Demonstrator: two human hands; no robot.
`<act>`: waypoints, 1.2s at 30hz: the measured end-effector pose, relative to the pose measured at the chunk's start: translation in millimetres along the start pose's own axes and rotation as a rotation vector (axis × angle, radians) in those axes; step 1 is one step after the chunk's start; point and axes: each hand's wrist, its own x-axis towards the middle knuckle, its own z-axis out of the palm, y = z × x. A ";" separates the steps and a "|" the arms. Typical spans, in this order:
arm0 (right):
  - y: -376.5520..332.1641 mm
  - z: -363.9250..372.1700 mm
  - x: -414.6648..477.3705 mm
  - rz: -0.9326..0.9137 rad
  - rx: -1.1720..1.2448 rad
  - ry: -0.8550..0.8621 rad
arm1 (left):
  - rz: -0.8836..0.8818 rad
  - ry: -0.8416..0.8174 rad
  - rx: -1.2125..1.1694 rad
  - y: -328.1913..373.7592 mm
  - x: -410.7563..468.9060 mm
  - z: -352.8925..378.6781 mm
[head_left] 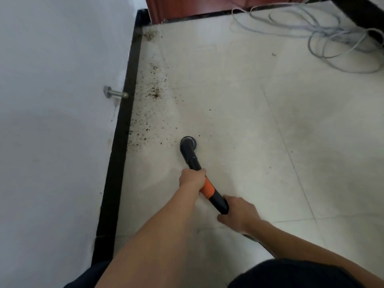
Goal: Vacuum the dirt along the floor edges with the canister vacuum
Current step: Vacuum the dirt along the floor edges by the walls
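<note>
Near the centre of the frame, your left hand (192, 179) wraps around the black vacuum wand (193, 162) just above its orange band (207, 189), with the fingers curled tight on the tube. Lower and to the right, your right hand (239, 212) holds the wand's rear end, thumb over the top and fingers curled beneath it. Both of your forearms reach in from the bottom edge.

From your hands the wand slants up and to the left, ending in a round nozzle (188, 142) that points down at the white tile floor (270, 142). Whether it presses on the tile, you cannot tell from this angle. The nozzle sits just right of the lower end of the dirt (154, 94) and apart from the black baseboard (122, 146).

That dirt is brown crumbs strewn beside the baseboard. It runs from the corner at the upper left of the frame down to the level of the nozzle and is thickest about midway. A few stray specks lie further right on the tiles.

On the white wall (52, 121) at the left, a metal door stop (115, 93) sticks out just above the baseboard. At the top edge stands a reddish-brown door (197, 5). Grey cables (332, 40) lie looped on the floor in the upper right.
</note>
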 end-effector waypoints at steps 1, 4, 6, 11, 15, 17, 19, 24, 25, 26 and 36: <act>2.8 -6.0 1.5 0.033 0.019 0.012 | 0.021 -0.039 0.025 10.3 2.5 5.5; 17.5 -26.0 6.7 0.116 0.068 0.039 | 0.073 -0.138 0.074 37.2 8.4 29.8; 29.8 -34.8 7.6 0.136 0.082 0.054 | 0.091 -0.179 0.060 44.7 9.8 45.0; 62.9 -20.9 -31.5 0.154 0.111 0.014 | 0.006 -0.326 0.157 25.2 -9.9 61.9; 94.2 -8.1 -74.1 0.253 0.135 0.020 | -0.065 -0.513 0.220 9.3 -41.5 86.4; 105.4 -14.2 -77.2 0.309 0.163 0.039 | -0.066 -0.526 0.187 13.3 -45.8 102.8; 108.5 -22.1 -69.3 0.316 0.179 0.061 | -0.042 -0.510 0.156 21.1 -42.5 110.2; 72.0 -40.4 -16.8 0.173 0.177 0.037 | 0.023 -0.385 0.096 48.8 -11.7 76.0; 62.3 -44.4 -6.0 0.154 0.191 0.029 | 0.044 -0.360 0.089 55.8 -4.8 68.4; 54.3 -48.2 2.3 0.142 0.212 0.024 | 0.067 -0.341 0.088 62.6 0.5 62.5; 109.6 3.4 -107.4 0.378 0.106 -0.075 | -0.048 -0.699 0.411 5.0 -67.6 122.2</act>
